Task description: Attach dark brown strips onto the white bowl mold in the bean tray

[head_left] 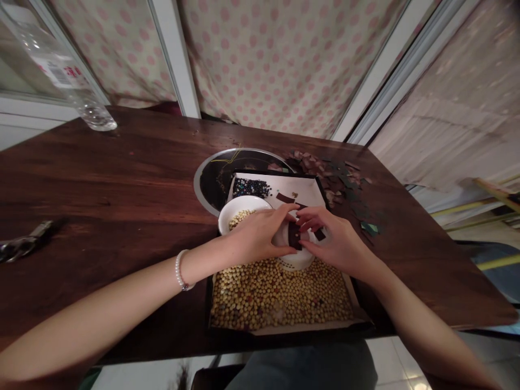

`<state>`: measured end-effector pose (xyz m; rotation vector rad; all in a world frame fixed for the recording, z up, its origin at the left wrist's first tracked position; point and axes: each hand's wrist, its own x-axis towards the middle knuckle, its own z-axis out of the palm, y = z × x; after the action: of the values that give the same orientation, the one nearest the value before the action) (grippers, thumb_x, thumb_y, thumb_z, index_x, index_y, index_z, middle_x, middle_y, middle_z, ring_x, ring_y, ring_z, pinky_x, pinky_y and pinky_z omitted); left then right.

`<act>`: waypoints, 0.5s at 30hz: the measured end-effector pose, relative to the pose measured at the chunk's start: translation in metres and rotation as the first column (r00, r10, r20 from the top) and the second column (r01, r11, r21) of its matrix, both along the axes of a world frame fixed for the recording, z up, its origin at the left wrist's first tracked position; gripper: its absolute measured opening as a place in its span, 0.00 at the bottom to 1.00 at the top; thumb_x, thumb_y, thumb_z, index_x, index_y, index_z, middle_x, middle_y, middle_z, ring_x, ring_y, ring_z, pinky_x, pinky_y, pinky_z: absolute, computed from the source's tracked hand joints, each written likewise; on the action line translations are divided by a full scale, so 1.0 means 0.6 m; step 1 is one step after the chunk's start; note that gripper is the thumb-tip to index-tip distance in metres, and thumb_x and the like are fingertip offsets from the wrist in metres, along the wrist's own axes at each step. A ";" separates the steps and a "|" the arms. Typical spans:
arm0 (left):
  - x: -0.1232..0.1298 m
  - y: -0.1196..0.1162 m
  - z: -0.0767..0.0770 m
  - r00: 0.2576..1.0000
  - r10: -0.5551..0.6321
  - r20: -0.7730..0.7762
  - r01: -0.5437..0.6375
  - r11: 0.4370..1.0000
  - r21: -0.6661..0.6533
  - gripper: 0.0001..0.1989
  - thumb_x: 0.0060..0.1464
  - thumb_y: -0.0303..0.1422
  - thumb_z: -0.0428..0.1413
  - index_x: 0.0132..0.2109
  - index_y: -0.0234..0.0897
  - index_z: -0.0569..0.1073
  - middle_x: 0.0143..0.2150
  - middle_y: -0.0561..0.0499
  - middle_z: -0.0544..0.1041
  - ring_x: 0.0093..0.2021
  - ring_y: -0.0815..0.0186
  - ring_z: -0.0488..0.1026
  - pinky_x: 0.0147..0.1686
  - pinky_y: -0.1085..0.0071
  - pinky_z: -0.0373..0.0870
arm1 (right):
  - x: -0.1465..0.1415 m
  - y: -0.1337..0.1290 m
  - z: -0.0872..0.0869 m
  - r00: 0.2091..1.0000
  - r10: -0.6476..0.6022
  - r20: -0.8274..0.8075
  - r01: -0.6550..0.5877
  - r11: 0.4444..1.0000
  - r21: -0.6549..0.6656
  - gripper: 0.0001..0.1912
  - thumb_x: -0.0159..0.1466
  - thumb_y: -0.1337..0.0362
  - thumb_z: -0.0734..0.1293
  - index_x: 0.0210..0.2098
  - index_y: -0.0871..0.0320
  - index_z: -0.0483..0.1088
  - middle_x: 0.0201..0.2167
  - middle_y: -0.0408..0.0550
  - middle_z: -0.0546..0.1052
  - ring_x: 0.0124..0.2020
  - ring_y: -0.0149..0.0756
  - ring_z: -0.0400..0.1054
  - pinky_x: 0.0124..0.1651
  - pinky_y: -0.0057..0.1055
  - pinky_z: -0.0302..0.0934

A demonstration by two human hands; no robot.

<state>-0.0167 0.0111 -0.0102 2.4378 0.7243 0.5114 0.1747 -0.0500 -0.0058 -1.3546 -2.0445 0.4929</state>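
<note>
A small dark brown strip (294,236) is between my two hands, over a small white bowl (298,262). My left hand (260,230), with a pearl bracelet at its wrist, pinches the strip from the left between thumb and fingers. From the other side my right hand (335,238) has curled fingers and a thumb against the strip's right edge. A tiny pale speck shows on the strip. Underneath, yellow-tan beads (280,298) fill the front of a black-edged tray (312,328). A white bowl (227,208) of similar beads stands left of my hands.
Dark beads (251,187) lie in the tray's back left corner, near a loose brown strip (285,198). Behind is a round dark plate (197,187). Scraps (341,181) cover the right back. A bottle (77,81) and a metal object (24,244) stand or lie left.
</note>
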 end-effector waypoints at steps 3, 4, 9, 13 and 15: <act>0.000 0.002 -0.001 0.999 -0.018 -0.041 0.018 1.000 0.014 0.37 0.45 0.43 0.59 0.59 0.40 0.54 0.51 0.42 0.70 0.51 0.51 0.67 0.47 0.58 0.62 | 0.001 0.001 -0.001 1.000 -0.012 -0.001 0.012 1.000 -0.015 0.24 0.52 0.71 0.66 0.49 0.55 0.60 0.41 0.46 0.73 0.37 0.33 0.71 0.41 0.31 0.66; 0.000 0.002 0.000 0.998 -0.015 -0.053 0.016 1.000 0.019 0.37 0.45 0.44 0.59 0.59 0.40 0.54 0.51 0.42 0.70 0.51 0.50 0.66 0.47 0.57 0.62 | 0.001 0.001 -0.001 1.000 -0.012 0.002 0.012 1.000 -0.017 0.25 0.53 0.71 0.65 0.49 0.55 0.59 0.40 0.46 0.73 0.37 0.33 0.71 0.41 0.31 0.66; 0.005 -0.005 0.010 0.992 0.019 -0.128 -0.012 0.998 0.058 0.36 0.46 0.46 0.57 0.59 0.38 0.54 0.49 0.41 0.71 0.50 0.48 0.67 0.47 0.55 0.62 | -0.001 0.001 0.003 0.999 -0.006 0.034 0.006 1.000 0.001 0.25 0.53 0.72 0.65 0.49 0.54 0.59 0.41 0.45 0.73 0.37 0.32 0.71 0.41 0.30 0.65; 0.012 -0.016 0.014 0.985 0.088 -0.148 -0.083 0.996 0.042 0.37 0.46 0.41 0.57 0.60 0.37 0.52 0.50 0.40 0.72 0.50 0.48 0.68 0.47 0.54 0.62 | -0.001 0.000 0.001 0.999 -0.008 0.032 0.008 1.000 0.000 0.25 0.53 0.72 0.64 0.49 0.53 0.58 0.40 0.45 0.73 0.36 0.32 0.71 0.39 0.29 0.65; 0.016 -0.020 0.012 0.984 0.129 -0.125 -0.129 0.992 0.013 0.37 0.45 0.38 0.57 0.60 0.38 0.51 0.50 0.41 0.72 0.50 0.48 0.68 0.47 0.54 0.62 | 0.000 0.000 -0.001 1.000 -0.023 0.007 0.023 1.000 -0.001 0.25 0.52 0.72 0.64 0.49 0.54 0.57 0.39 0.46 0.72 0.37 0.33 0.71 0.40 0.30 0.64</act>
<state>-0.0074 -0.0009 -0.0033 2.4555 0.9396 0.4116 0.1744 -0.0498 -0.0066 -1.3808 -2.0321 0.4805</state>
